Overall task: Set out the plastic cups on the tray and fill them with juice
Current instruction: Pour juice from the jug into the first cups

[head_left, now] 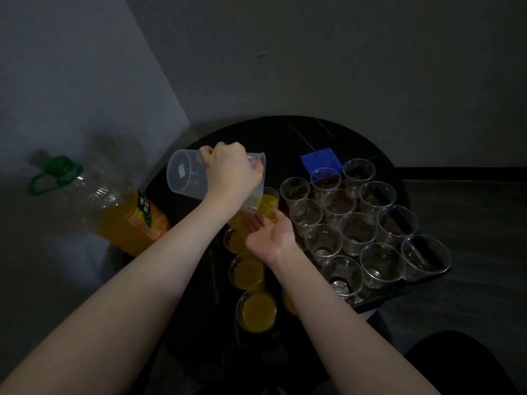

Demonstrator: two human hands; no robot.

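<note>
My left hand (228, 169) grips the handle of a clear plastic jug (188, 173), tipped steeply with its spout down over a cup of orange juice (269, 202) at the tray's far left. My right hand (268, 232) is open, palm up, fingers under the jug's spout beside that cup. Several cups filled with juice (246, 270) stand in the left column of the dark tray (399, 292). Several clear empty cups (358, 232) fill the tray's middle and right.
A large juice bottle (125, 212) with a green cap, partly full, stands at the table's left edge. A blue cloth (320, 159) lies on the round black table (285, 132) behind the cups. Grey walls close in behind and to the left.
</note>
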